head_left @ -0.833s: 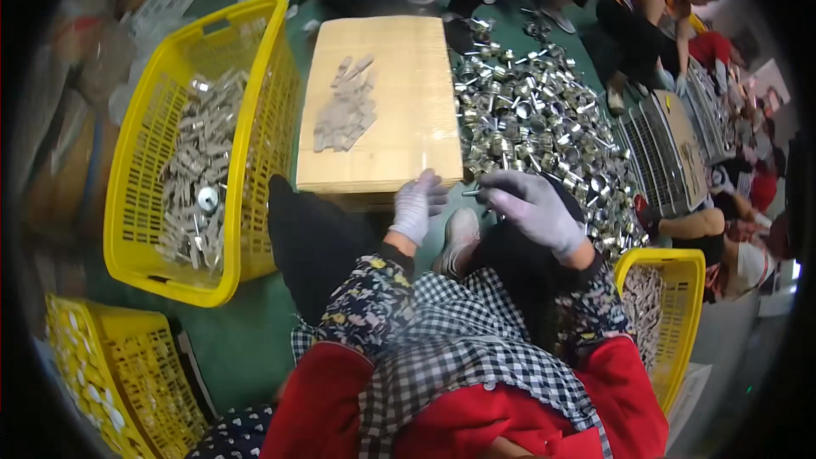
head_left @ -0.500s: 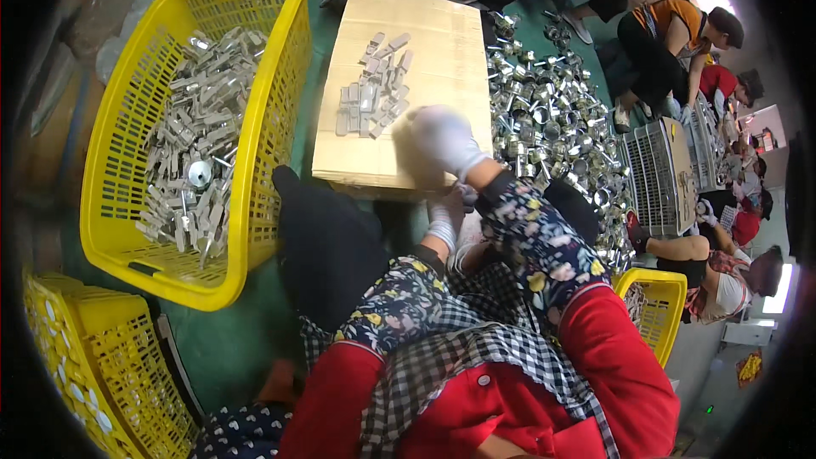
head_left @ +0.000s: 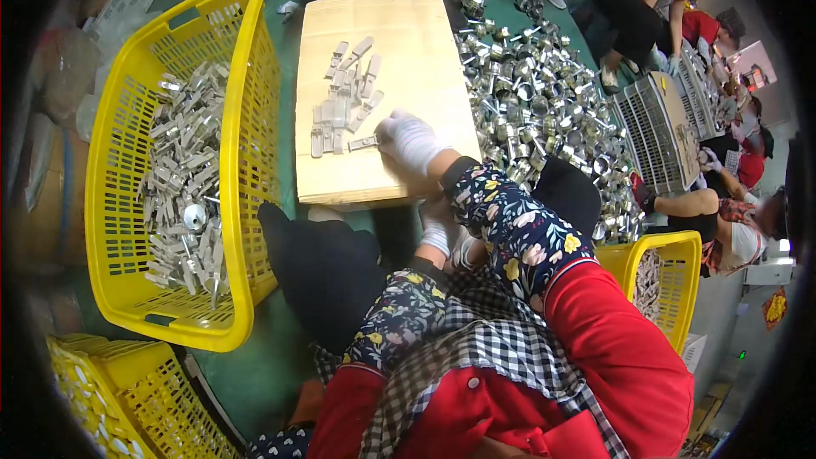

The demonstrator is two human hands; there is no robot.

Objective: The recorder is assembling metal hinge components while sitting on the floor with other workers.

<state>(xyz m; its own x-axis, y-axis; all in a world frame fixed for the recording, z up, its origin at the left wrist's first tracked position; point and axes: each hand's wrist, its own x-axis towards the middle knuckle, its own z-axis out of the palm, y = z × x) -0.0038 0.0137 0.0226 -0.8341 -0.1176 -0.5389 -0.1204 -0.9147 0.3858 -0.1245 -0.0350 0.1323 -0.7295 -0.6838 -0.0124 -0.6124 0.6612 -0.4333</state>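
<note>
My right hand (head_left: 411,141), in a white glove, rests low over the cardboard-topped surface (head_left: 408,59). Its fingers are closed at the end of a flat grey metal clip (head_left: 363,144) lying on the cardboard. Beside that, several similar grey clips (head_left: 340,106) form a loose cluster, some side by side and some fanned out. My left hand (head_left: 437,225), also gloved, is below the cardboard's near edge, between my knees. Its fingers are hidden behind my right arm and the edge, so what it holds does not show.
A yellow basket (head_left: 246,144) full of grey clips stands on the left, with another yellow crate (head_left: 161,391) of white-topped pieces nearer. Shiny metal cups with handles (head_left: 544,110) are heaped at right. A smaller yellow basket (head_left: 680,280) stands at near right. Co-workers sit beyond.
My right hand has come down from a blurred sweep to the cardboard, where a clip now lies at its fingertips. The whole view has shifted a little. My left hand stays low.
</note>
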